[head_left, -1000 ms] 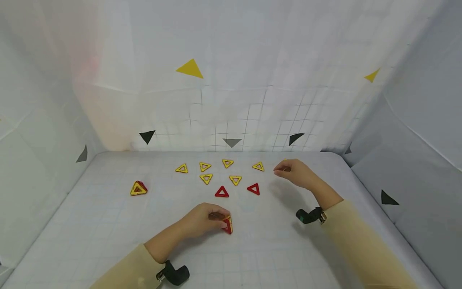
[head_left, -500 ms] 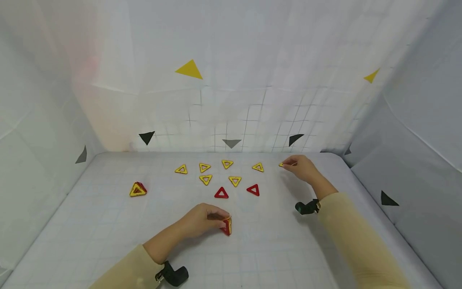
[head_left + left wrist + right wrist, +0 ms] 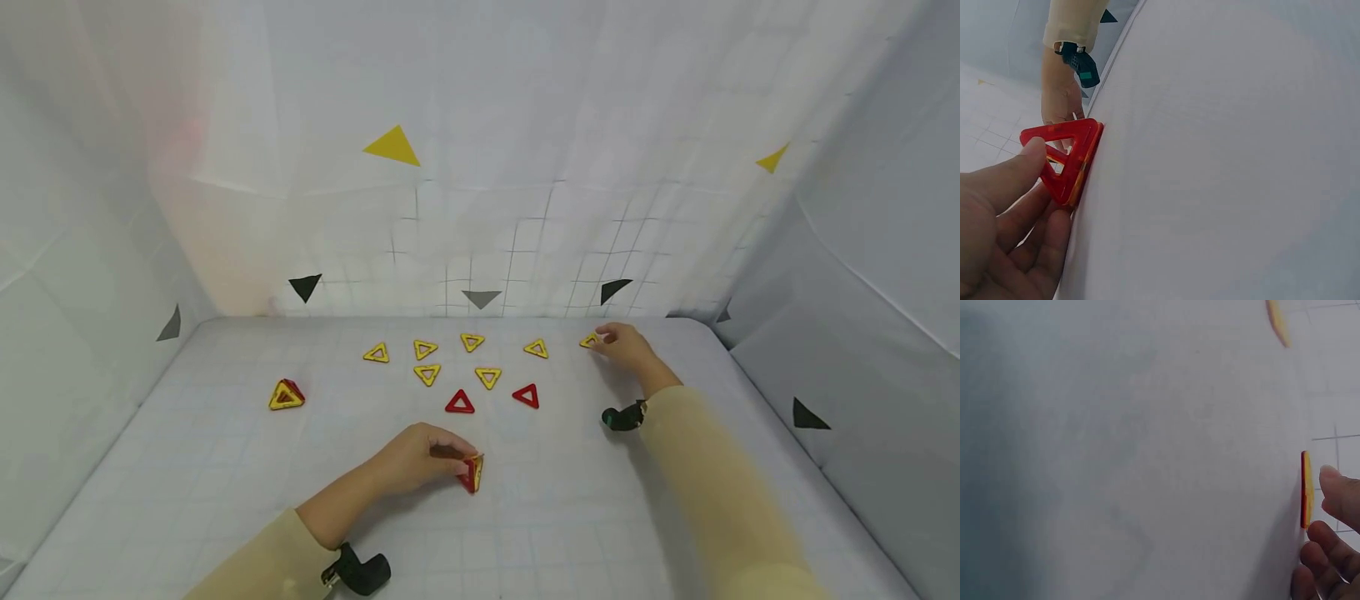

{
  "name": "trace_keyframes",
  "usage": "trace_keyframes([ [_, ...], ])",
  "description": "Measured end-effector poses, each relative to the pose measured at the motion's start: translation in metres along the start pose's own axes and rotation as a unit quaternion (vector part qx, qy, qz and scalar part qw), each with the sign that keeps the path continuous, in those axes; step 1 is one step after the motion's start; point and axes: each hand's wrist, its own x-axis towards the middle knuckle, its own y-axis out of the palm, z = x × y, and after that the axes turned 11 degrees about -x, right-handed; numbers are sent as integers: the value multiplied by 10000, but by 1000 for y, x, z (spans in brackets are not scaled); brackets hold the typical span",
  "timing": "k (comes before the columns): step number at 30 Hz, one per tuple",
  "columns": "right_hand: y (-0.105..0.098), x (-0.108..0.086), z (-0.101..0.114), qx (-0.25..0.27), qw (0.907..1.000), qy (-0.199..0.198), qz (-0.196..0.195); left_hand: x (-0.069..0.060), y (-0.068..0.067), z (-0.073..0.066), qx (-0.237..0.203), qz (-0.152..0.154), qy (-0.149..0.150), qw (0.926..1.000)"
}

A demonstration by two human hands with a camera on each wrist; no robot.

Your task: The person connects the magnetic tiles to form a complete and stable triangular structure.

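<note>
My left hand holds a small standing shape of red and yellow triangular magnetic tiles, resting low at the tabletop. In the left wrist view its red face is under the thumb, with a yellow layer behind. Out at the back right, my right hand is at a yellow triangular magnetic tile. That tile lies flat in the right wrist view, yellow above a red edge. Thumb and forefinger are apart there, the forefinger close to the tile's end; contact is unclear.
Several loose yellow triangles lie flat along the back of the white table. Two red triangles, one left and one right, lie nearer. A built red-and-yellow pyramid stands at the left. White cloth walls enclose the table.
My right hand has reached past the back-right yellow tile and come down beside it; more of that tile shows now. The left hand keeps its hold, the tile shape turning slightly.
</note>
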Motion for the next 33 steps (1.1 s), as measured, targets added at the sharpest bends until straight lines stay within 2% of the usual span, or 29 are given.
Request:
trace_keyframes([
  [9, 7, 7, 5, -395, 9991, 109, 51, 0, 0, 2, -68, 0, 8, 10000],
  [19, 5, 8, 0, 173, 9987, 423, 229, -1, 0, 1, -86, -30, -50, 9999],
  [23, 3, 1, 2, 197, 9986, 365, 313, -1, 0, 0, -50, -46, -54, 10000],
  [33, 6, -27, 9, 68, 9990, -72, 427, -3, 0, -2, 35, -46, -74, 10000],
])
